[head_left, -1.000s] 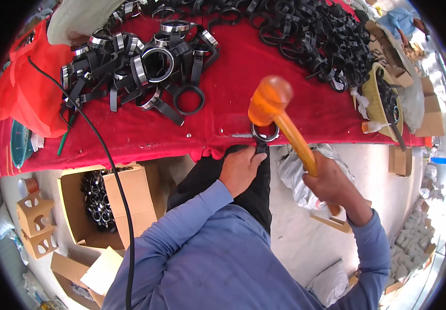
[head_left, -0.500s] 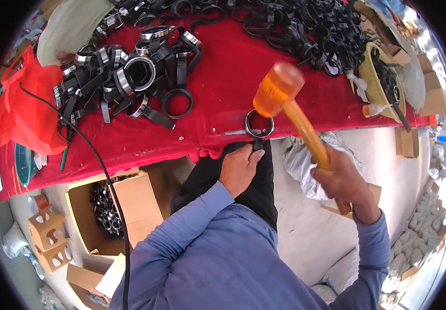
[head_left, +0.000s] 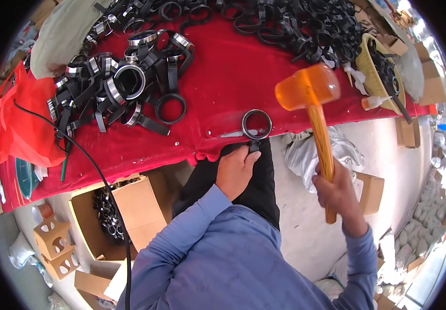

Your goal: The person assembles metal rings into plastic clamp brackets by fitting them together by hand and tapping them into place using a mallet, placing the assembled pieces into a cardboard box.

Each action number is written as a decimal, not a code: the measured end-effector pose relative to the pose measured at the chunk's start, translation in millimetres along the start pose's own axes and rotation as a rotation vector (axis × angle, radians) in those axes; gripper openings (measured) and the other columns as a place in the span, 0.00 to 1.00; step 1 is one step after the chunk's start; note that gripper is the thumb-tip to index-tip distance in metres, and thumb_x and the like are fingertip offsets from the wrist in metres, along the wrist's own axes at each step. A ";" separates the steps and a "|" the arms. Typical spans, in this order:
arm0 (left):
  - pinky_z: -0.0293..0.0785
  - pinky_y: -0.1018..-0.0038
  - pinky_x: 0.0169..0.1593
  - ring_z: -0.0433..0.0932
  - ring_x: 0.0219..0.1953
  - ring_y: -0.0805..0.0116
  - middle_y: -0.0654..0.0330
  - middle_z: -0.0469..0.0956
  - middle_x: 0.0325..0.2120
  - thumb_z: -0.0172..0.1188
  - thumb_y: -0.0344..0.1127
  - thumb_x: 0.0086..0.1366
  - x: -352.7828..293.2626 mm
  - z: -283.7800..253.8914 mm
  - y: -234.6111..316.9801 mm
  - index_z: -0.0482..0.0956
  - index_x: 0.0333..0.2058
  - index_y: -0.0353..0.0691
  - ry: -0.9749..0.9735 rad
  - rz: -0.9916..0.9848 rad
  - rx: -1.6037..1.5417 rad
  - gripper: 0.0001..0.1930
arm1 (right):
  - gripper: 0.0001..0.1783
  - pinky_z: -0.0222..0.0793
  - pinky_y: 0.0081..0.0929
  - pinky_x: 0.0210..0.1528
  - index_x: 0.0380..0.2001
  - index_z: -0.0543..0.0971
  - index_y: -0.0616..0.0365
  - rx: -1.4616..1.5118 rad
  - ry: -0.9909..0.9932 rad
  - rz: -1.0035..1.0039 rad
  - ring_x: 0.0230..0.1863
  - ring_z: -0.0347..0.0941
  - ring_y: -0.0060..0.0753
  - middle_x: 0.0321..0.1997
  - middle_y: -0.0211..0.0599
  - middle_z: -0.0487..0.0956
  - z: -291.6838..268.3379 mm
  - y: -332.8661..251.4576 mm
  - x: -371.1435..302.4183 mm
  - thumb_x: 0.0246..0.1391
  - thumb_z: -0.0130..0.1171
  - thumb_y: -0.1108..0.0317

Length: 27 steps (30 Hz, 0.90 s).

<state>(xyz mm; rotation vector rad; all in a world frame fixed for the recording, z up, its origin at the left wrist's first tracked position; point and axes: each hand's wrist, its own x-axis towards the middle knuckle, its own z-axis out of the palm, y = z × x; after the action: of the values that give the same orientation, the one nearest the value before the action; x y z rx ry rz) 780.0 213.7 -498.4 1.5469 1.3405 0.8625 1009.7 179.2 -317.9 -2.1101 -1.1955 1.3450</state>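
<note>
The left hand (head_left: pixel 235 173) is closed around the black stem of a ring part (head_left: pixel 255 138), thumb along it; the round ring, dark with a silvery rim, sits at the tabletop's (head_left: pixel 218 98) near edge. The right hand (head_left: pixel 339 191) grips the wood-grained handle of an orange mallet (head_left: pixel 309 93), its translucent head right of the ring, apart.

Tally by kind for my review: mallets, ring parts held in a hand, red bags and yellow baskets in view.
Orange mallet, in the right hand: 1
Black-and-silver ring part, in the left hand: 1
Red bag: 1
Yellow basket: 1
Total: 4
</note>
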 end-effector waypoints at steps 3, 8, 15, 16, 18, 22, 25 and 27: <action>0.81 0.65 0.38 0.89 0.36 0.54 0.48 0.87 0.32 0.62 0.40 0.76 3.8 4.5 8.6 0.79 0.36 0.33 -0.034 -0.024 -0.044 0.14 | 0.07 0.67 0.30 0.18 0.36 0.73 0.59 -0.134 0.146 -0.257 0.16 0.70 0.24 0.24 0.32 0.74 24.8 67.9 -5.7 0.56 0.61 0.74; 0.83 0.68 0.41 0.91 0.38 0.59 0.48 0.88 0.34 0.60 0.37 0.78 4.8 -0.4 -1.8 0.81 0.40 0.29 -0.030 -0.047 -0.101 0.13 | 0.09 0.70 0.29 0.24 0.38 0.73 0.61 -0.057 0.098 -0.132 0.19 0.73 0.27 0.24 0.35 0.75 33.2 61.5 -10.3 0.58 0.63 0.75; 0.79 0.64 0.63 0.83 0.56 0.60 0.51 0.83 0.52 0.54 0.32 0.80 -5.5 -9.3 -0.7 0.78 0.52 0.30 -0.142 0.047 -0.560 0.11 | 0.09 0.66 0.25 0.16 0.37 0.69 0.62 0.628 0.042 -0.101 0.13 0.67 0.22 0.20 0.32 0.72 48.7 70.8 -25.2 0.57 0.59 0.81; 0.79 0.63 0.64 0.83 0.57 0.59 0.50 0.82 0.53 0.54 0.32 0.80 -7.7 -11.7 5.1 0.77 0.53 0.30 -0.151 0.103 -0.613 0.12 | 0.09 0.66 0.26 0.16 0.37 0.69 0.62 0.655 0.043 -0.105 0.13 0.68 0.22 0.20 0.32 0.72 52.4 73.8 -25.0 0.57 0.58 0.81; 0.76 0.58 0.66 0.81 0.60 0.54 0.47 0.80 0.56 0.54 0.33 0.80 -10.7 -21.2 18.2 0.75 0.54 0.30 -0.179 0.188 -0.645 0.12 | 0.09 0.66 0.26 0.16 0.37 0.69 0.62 0.670 0.027 -0.107 0.13 0.68 0.23 0.20 0.33 0.72 57.5 78.1 -25.3 0.57 0.58 0.81; 0.74 0.55 0.69 0.80 0.61 0.52 0.45 0.79 0.57 0.54 0.32 0.80 -17.0 -35.8 37.2 0.75 0.53 0.31 -0.173 0.259 -0.647 0.11 | 0.08 0.67 0.26 0.16 0.36 0.69 0.62 0.682 0.006 -0.089 0.13 0.68 0.23 0.20 0.33 0.72 66.5 77.7 -24.8 0.56 0.57 0.81; 0.73 0.54 0.69 0.80 0.61 0.51 0.44 0.79 0.57 0.54 0.33 0.80 -20.8 -38.1 42.0 0.75 0.54 0.30 -0.165 0.284 -0.709 0.12 | 0.08 0.68 0.26 0.16 0.36 0.69 0.62 0.675 0.002 -0.091 0.12 0.68 0.23 0.18 0.32 0.72 69.8 75.9 -24.6 0.56 0.57 0.81; 0.73 0.53 0.69 0.80 0.61 0.51 0.43 0.79 0.57 0.54 0.33 0.80 -21.7 -39.3 41.7 0.75 0.54 0.30 -0.165 0.295 -0.714 0.12 | 0.08 0.68 0.26 0.17 0.35 0.69 0.62 0.675 -0.006 -0.094 0.12 0.68 0.23 0.18 0.32 0.72 71.5 76.4 -23.8 0.56 0.57 0.81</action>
<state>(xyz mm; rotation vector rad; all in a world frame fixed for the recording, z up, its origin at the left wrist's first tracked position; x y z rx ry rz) 755.5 198.4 -444.3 1.2117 0.5805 1.2020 978.3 106.9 -390.6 -1.5476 -0.6866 1.4480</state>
